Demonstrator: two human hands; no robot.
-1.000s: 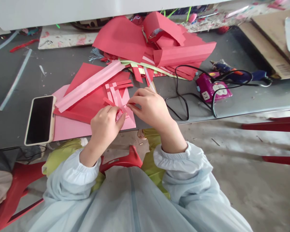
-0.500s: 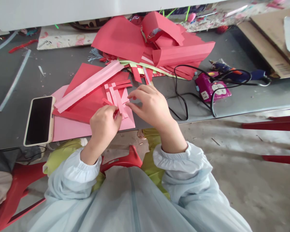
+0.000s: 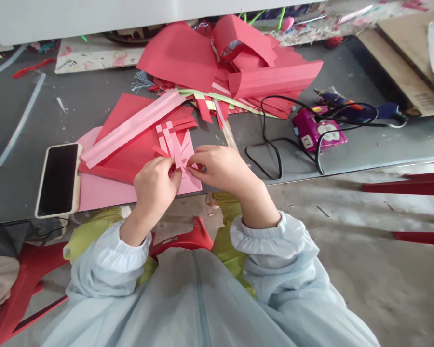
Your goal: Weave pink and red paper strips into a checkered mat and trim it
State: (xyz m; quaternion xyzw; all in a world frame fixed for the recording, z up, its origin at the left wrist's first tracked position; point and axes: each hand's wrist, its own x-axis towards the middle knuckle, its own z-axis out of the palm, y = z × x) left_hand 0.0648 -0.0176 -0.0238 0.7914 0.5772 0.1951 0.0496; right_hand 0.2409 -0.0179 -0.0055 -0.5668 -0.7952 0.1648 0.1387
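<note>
At the near edge of the grey table (image 3: 365, 144), your left hand (image 3: 155, 185) and right hand (image 3: 220, 168) were each pinched shut on the woven pink and red paper strips (image 3: 173, 142), where a hard tug could have torn a strip or loosened the weave.

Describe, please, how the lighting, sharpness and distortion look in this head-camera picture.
Head view: soft, even light, faint shadows under the left hand, right hand and strips; all sharp, no motion blur; phone screen dark, no glare; table edge slants, and the wide lens stretches the corners.
</note>
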